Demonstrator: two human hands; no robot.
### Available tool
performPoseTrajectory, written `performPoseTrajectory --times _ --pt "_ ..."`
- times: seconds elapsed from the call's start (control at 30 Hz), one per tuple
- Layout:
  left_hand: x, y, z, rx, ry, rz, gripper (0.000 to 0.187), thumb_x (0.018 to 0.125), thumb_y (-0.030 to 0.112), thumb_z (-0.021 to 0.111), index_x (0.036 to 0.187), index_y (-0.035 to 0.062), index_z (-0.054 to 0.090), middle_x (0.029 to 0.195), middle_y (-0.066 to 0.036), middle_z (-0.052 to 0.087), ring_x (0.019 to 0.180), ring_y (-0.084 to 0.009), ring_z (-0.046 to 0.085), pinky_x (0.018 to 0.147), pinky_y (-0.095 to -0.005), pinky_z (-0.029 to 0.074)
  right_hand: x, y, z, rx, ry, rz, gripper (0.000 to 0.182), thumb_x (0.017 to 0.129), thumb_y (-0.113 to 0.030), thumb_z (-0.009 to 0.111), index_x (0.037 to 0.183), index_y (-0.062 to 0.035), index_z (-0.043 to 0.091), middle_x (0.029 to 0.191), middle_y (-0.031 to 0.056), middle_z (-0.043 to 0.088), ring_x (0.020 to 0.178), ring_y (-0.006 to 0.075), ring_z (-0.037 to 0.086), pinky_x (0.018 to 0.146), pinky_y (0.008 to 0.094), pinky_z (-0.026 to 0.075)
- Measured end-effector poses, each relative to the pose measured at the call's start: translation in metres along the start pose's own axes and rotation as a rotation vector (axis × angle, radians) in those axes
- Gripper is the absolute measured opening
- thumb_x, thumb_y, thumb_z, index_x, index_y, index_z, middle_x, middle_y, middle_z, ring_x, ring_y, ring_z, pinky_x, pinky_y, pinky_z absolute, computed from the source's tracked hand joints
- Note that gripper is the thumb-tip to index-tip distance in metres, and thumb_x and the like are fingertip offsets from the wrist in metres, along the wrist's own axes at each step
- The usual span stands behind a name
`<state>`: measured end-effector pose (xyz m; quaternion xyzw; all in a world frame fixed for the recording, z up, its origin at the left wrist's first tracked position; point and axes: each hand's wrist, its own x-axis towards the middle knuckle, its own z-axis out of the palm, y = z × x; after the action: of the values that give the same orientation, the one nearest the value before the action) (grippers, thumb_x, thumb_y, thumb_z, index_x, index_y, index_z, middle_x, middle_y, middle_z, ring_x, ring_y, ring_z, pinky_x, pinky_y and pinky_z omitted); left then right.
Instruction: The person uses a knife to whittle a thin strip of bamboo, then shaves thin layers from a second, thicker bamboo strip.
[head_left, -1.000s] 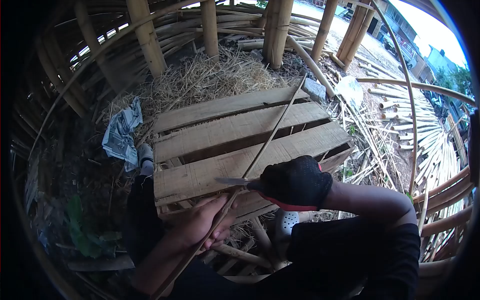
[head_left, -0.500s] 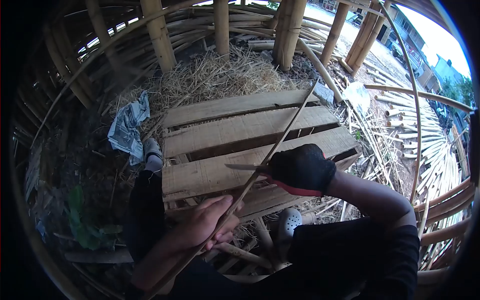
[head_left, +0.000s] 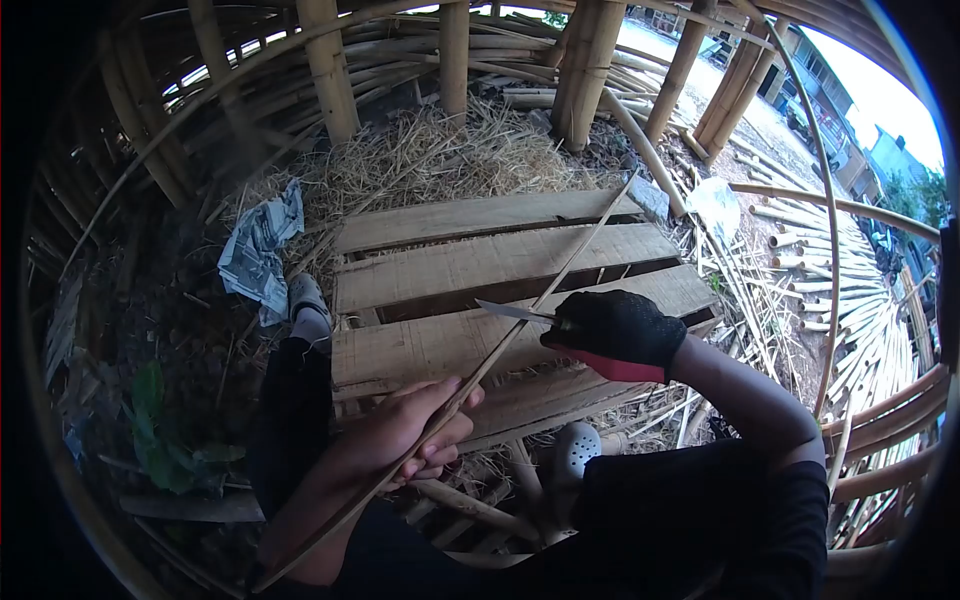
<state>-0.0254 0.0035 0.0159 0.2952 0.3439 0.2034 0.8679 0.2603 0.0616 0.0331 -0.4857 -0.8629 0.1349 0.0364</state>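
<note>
A long thin bamboo strip point(head_left: 566, 271) runs slantwise from the lower left up over the wooden slatted crate point(head_left: 420, 350). My bare left hand point(head_left: 425, 430) is wrapped round its lower part. In my right hand point(head_left: 620, 330), covered by a black and red glove, is a knife point(head_left: 510, 312); its blade points left and crosses the strip just beyond my left hand. The glove hides most of the knife's handle. Blade and strip overlap in view, and they appear to touch.
Crumpled newspaper point(head_left: 262, 250) lies left of the crate, near one shoe point(head_left: 307, 297). Dry shavings point(head_left: 430, 155) cover the ground behind it. Bamboo posts point(head_left: 590, 70) stand at the back, and many cut bamboo poles point(head_left: 850, 270) lie at the right. A clear plastic bag point(head_left: 714, 207) is beside them.
My right hand with the knife has shifted slightly right and up, its blade now tilted differently across the strip. My left hand still grips the strip. The view has moved a little.
</note>
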Motion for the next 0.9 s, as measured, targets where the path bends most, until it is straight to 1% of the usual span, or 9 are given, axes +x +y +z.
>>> performPoseTrajectory --times 0.1,0.23,0.33,0.43,0.47,0.57,0.7,0.73,0.9 --pt "0.000 -0.001 -0.002 -0.016 -0.006 0.017 0.031 0.108 0.035 0.028 0.103 0.0092 0.045 0.051 0.005 0.038 0.031 -0.0028 0.036 0.026 -0.0160 0.029 -0.001 0.011 0.016 0.045 0.212 -0.158 0.040 0.096 -0.049 0.055 0.103 -0.0134 0.072 0.084 0.0154 0.068 0.079 0.0341 0.069 0.071 0.0432 0.055" --pt "0.003 -0.003 -0.002 0.040 0.026 -0.004 0.031 0.108 0.035 0.029 0.104 0.0090 0.045 0.052 0.005 0.037 0.033 -0.0033 0.035 0.029 -0.0166 0.029 -0.008 -0.012 0.001 -0.192 0.063 -0.044 0.032 0.096 -0.043 0.057 0.109 -0.0186 0.071 0.076 0.0103 0.068 0.066 0.0304 0.069 0.059 0.0423 0.054" --pt "0.002 -0.005 0.002 0.068 0.038 -0.001 0.031 0.107 0.037 0.031 0.105 0.0093 0.045 0.052 0.004 0.035 0.035 -0.0038 0.033 0.032 -0.0171 0.029 -0.015 -0.027 0.015 -0.329 0.253 -0.185 0.015 0.093 -0.022 0.061 0.100 -0.0132 0.070 0.067 0.0079 0.066 0.053 0.0276 0.064 0.043 0.0395 0.046" --pt "0.002 -0.007 0.003 0.066 0.049 0.007 0.031 0.108 0.036 0.030 0.103 0.0085 0.045 0.052 0.004 0.036 0.033 -0.0037 0.035 0.030 -0.0169 0.029 -0.006 -0.011 0.031 -0.307 0.391 -0.220 0.020 0.091 -0.021 0.061 0.107 -0.0095 0.067 0.062 0.0087 0.064 0.050 0.0278 0.063 0.043 0.0394 0.046" --pt "0.002 -0.007 0.003 0.052 0.044 0.022 0.031 0.108 0.035 0.029 0.102 0.0082 0.044 0.051 0.004 0.037 0.031 -0.0036 0.036 0.028 -0.0166 0.028 0.000 0.000 0.036 -0.365 0.404 -0.194 0.028 0.092 -0.020 0.059 0.117 -0.0064 0.062 0.060 0.0088 0.062 0.048 0.0275 0.062 0.041 0.0404 0.045" --pt "0.005 -0.008 0.003 0.130 0.065 0.026 0.032 0.108 0.035 0.029 0.101 0.0081 0.044 0.051 0.004 0.037 0.032 -0.0034 0.035 0.029 -0.0170 0.029 0.000 -0.003 0.032 -0.460 0.371 -0.133 0.034 0.094 -0.021 0.056 0.124 -0.0054 0.058 0.058 0.0090 0.062 0.047 0.0275 0.061 0.041 0.0410 0.044" --pt "0.000 -0.008 0.012 0.108 0.048 0.014 0.033 0.108 0.037 0.028 0.101 0.0079 0.044 0.051 0.004 0.037 0.033 -0.0031 0.035 0.029 -0.0175 0.029 0.008 0.012 0.031 -0.496 0.400 -0.174 0.035 0.096 -0.024 0.053 0.126 -0.0075 0.058 0.058 0.0095 0.062 0.046 0.0280 0.061 0.041 0.0418 0.043" --pt "0.004 -0.010 0.010 0.129 0.051 0.035 0.034 0.108 0.037 0.028 0.101 0.0077 0.044 0.051 0.003 0.037 0.033 -0.0030 0.035 0.029 -0.0174 0.030 0.017 0.016 0.029 -0.320 0.366 -0.039 0.034 0.099 -0.027 0.051 0.127 -0.0104 0.060 0.058 0.0113 0.062 0.046 0.0301 0.060 0.041 0.0425 0.042" --pt "0.002 -0.008 0.007 0.196 0.056 0.074 0.034 0.108 0.036 0.029 0.102 0.0070 0.045 0.051 0.003 0.036 0.033 -0.0031 0.034 0.030 -0.0173 0.031 0.009 -0.005 0.020 -0.353 0.256 -0.024 0.031 0.101 -0.030 0.047 0.121 -0.0132 0.064 0.058 0.0146 0.061 0.050 0.0354 0.061 0.044 0.0462 0.043"
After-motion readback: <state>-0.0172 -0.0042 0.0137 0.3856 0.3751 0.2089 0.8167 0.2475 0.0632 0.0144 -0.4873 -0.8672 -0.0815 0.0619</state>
